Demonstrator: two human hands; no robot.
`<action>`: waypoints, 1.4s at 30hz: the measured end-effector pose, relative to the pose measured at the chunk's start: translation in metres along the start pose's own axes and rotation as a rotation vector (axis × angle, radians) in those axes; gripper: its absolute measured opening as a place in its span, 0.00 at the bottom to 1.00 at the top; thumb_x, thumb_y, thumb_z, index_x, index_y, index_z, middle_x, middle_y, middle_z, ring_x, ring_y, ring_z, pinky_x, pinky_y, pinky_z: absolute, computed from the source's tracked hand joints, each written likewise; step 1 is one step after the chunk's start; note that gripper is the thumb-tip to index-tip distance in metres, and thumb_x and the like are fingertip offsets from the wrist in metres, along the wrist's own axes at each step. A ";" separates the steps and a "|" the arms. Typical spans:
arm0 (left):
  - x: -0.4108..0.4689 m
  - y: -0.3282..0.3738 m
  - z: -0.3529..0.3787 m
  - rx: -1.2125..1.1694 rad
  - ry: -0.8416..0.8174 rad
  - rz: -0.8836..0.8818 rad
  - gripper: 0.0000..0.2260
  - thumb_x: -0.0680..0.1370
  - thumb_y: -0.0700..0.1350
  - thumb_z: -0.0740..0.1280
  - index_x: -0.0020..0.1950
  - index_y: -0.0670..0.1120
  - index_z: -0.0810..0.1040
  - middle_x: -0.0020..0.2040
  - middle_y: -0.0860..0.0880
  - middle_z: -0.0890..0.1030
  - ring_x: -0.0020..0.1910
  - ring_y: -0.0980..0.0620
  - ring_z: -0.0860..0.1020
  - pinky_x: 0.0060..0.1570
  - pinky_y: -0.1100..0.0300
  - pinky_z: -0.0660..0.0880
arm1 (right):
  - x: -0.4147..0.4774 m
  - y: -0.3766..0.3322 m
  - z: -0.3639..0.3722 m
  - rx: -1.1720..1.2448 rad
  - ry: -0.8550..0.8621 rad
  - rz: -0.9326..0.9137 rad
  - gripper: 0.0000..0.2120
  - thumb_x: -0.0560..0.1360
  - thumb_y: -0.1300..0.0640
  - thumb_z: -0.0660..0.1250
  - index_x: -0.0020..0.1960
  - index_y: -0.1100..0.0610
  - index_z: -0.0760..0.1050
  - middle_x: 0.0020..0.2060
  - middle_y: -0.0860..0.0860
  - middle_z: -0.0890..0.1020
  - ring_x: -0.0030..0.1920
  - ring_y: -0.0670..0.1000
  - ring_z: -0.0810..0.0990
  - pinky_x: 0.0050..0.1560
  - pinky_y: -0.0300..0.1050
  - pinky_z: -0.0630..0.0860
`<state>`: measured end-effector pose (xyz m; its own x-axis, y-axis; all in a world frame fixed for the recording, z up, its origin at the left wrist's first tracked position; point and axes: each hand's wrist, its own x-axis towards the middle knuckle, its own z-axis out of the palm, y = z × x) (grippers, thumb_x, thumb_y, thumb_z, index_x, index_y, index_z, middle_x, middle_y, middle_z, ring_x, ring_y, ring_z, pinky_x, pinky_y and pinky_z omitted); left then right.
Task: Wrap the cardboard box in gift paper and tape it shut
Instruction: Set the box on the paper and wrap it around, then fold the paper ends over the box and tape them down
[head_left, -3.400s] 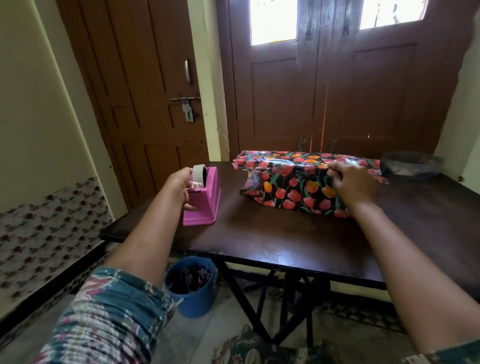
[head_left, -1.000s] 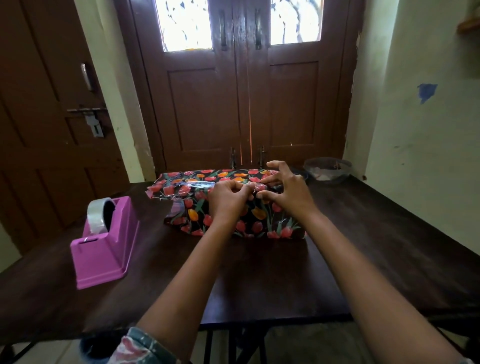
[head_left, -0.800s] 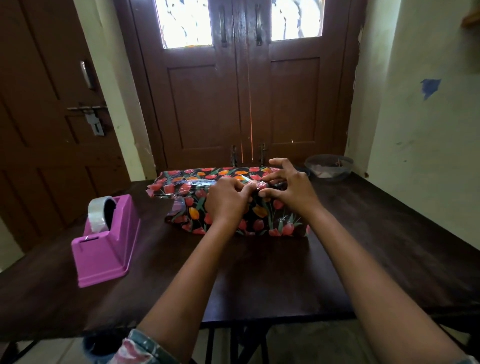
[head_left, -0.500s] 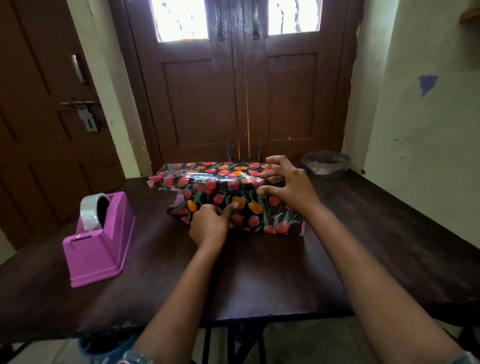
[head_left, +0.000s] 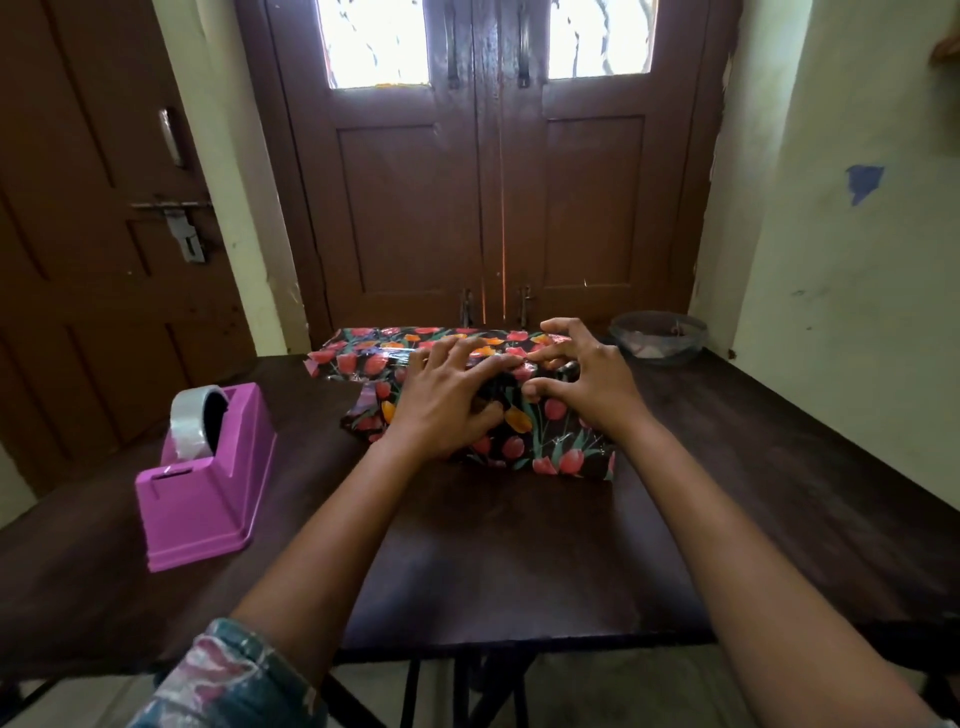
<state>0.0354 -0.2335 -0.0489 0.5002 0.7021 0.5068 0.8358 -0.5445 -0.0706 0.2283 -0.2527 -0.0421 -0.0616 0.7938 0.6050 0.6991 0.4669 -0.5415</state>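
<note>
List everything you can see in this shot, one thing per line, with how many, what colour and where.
wrapped box: one, black paper with red and orange tulips, far middle of the table
tape dispenser: one, pink, near left of the table
tape roll: one, clear grey, sitting in the dispenser
bowl: one, dark and see-through, far right corner of the table
table: one, dark brown, across the foreground
double door: one, brown, behind the table
side door: one, brown, at the left
wall: one, cream, at the right
sleeve: one, blue and pink pattern, bottom left
left hand: one, fingers spread, pressing on the box top
right hand: one, fingertips pressing on the box top, beside the left
</note>
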 end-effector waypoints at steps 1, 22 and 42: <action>0.002 -0.001 -0.002 0.056 -0.032 0.003 0.26 0.75 0.59 0.59 0.73 0.62 0.59 0.74 0.48 0.61 0.73 0.44 0.55 0.67 0.47 0.54 | 0.000 0.000 0.000 -0.013 -0.009 0.002 0.32 0.65 0.52 0.77 0.65 0.55 0.68 0.50 0.50 0.83 0.51 0.49 0.80 0.51 0.39 0.73; 0.057 -0.070 -0.052 -0.223 -0.584 -0.434 0.15 0.77 0.57 0.58 0.46 0.48 0.78 0.49 0.47 0.80 0.48 0.49 0.77 0.56 0.53 0.71 | 0.000 0.004 -0.014 -0.547 0.095 0.135 0.13 0.74 0.59 0.63 0.57 0.52 0.78 0.62 0.51 0.75 0.65 0.53 0.67 0.64 0.48 0.62; 0.025 -0.051 -0.055 -1.224 -0.298 -0.419 0.14 0.77 0.48 0.65 0.61 0.46 0.72 0.52 0.47 0.81 0.45 0.53 0.81 0.41 0.63 0.79 | 0.007 -0.051 0.009 0.679 0.046 0.390 0.44 0.67 0.56 0.75 0.74 0.51 0.51 0.59 0.46 0.71 0.57 0.47 0.73 0.55 0.42 0.71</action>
<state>-0.0067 -0.2133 0.0148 0.4182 0.9046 0.0826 0.2744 -0.2125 0.9378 0.1860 -0.2677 -0.0159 0.1392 0.9395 0.3130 0.0748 0.3052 -0.9493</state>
